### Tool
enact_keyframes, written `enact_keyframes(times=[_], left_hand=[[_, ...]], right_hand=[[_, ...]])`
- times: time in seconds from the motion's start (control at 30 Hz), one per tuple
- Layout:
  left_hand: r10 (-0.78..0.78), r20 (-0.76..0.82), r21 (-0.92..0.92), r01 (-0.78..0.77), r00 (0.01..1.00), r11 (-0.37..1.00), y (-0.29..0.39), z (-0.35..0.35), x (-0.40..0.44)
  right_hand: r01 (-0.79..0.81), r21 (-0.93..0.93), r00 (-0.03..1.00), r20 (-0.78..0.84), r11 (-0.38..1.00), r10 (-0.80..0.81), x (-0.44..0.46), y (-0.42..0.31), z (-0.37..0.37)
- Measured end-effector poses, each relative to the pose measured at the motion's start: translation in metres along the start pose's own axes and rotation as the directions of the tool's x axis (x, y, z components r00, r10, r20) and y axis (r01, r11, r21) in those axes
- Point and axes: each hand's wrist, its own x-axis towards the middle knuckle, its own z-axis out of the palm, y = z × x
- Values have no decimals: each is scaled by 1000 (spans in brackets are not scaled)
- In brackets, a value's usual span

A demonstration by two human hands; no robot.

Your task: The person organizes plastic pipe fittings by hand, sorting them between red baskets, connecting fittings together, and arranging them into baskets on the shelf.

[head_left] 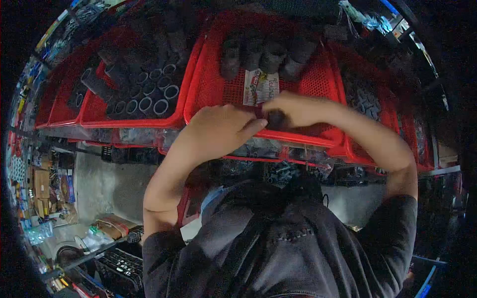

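Observation:
Both hands meet at the front rim of the middle red basket (198,94). My left hand (221,130) has its fingers curled at a small dark reddish object (259,113), the thumb pointing right. From the right, my right hand (290,110) reaches the same object with bent fingers; a dark shape lies beneath its palm. What the object is cannot be made out. Just behind the hands lies a white packet with red and green print (262,85). Several dark cylindrical pieces (272,55) stand behind the packet in the basket.
On the left, another red basket (129,122) holds several grey pipe pieces (145,104) with round open ends. A red basket at right holds small grey fittings (364,102). Below the shelf are bagged parts (285,172). A black crate (118,268) stands at lower left.

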Motion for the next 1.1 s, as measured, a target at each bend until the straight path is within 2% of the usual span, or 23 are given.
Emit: enact_keyframes(times=[0.03,0.07,0.1,0.17,0.23,0.3,0.33,0.4,0.43,0.5,0.53,0.57,0.6,0.63,0.67,0.7,0.73,0.8,0.9,0.93,1.0,1.03,1.1], left_hand=[[6,3,0,-6,1000,1000,0,0,3],[-101,-29,-83,98,994,992,1,-1,6],[-211,-53,-167,199,976,966,2,-2,9],[-268,-75,-108,259,960,960,4,-4,15],[-319,-98,-48,316,943,948,3,-6,21],[-144,-17,-15,143,989,990,0,-4,28],[-140,-18,-13,140,990,990,0,-2,32],[-45,235,-38,55,971,998,2,2,42],[-38,239,-35,47,970,998,-1,6,45],[133,321,-265,-46,938,963,-13,17,48],[141,330,-269,-50,933,962,-20,21,53],[330,451,-201,-266,830,943,-30,22,62],[475,568,-160,-476,673,865,-40,25,70],[477,569,-163,-477,670,864,-53,35,78],[277,676,-135,-255,682,957,-69,48,84],[71,767,-72,-24,638,997,-76,55,88],[66,768,-68,-23,638,997,-72,52,87],[-71,757,-23,135,650,991,-67,47,87],[27,759,-80,52,651,995,-43,27,92],[31,764,-81,47,645,996,-47,28,94],[54,689,-237,153,723,959,-64,31,103],[65,693,-237,142,718,961,-62,27,109],[85,565,-499,257,821,827,-50,9,118]], right_hand=[[-78,39,994,-68,996,81,-1,-11,-15],[-152,80,978,-131,985,162,-4,-22,-28],[-154,78,978,-132,985,163,-8,-29,-38],[-99,259,915,-356,961,190,-20,-40,-55],[-110,272,881,-419,956,220,-35,-47,-64],[-120,290,842,-477,949,252,-50,-50,-66],[-120,304,825,-499,945,265,-58,-51,-66],[-120,322,802,-527,939,283,-72,-52,-64],[-109,278,782,-569,954,255,-80,-52,-62],[-108,241,754,-612,965,237,-96,-52,-59],[-96,305,719,-637,947,278,-105,-53,-58],[-80,366,684,-656,927,318,-113,-54,-57],[-86,371,681,-656,925,326,-121,-53,-55],[-82,402,646,-676,912,355,-128,-51,-54],[-73,431,610,-694,900,382,-134,-50,-52],[-70,431,609,-696,900,381,-139,-49,-51],[-90,393,602,-711,915,364,-143,-48,-50],[-108,353,592,-728,929,346,-152,-48,-48],[-137,355,598,-714,925,363,-166,-52,-45],[-187,352,568,-723,917,393,-172,-53,-46],[-248,357,525,-732,901,434,-186,-57,-47],[-293,364,485,-740,884,466,-193,-60,-50],[-344,378,434,-748,860,502,-210,-58,-51]])
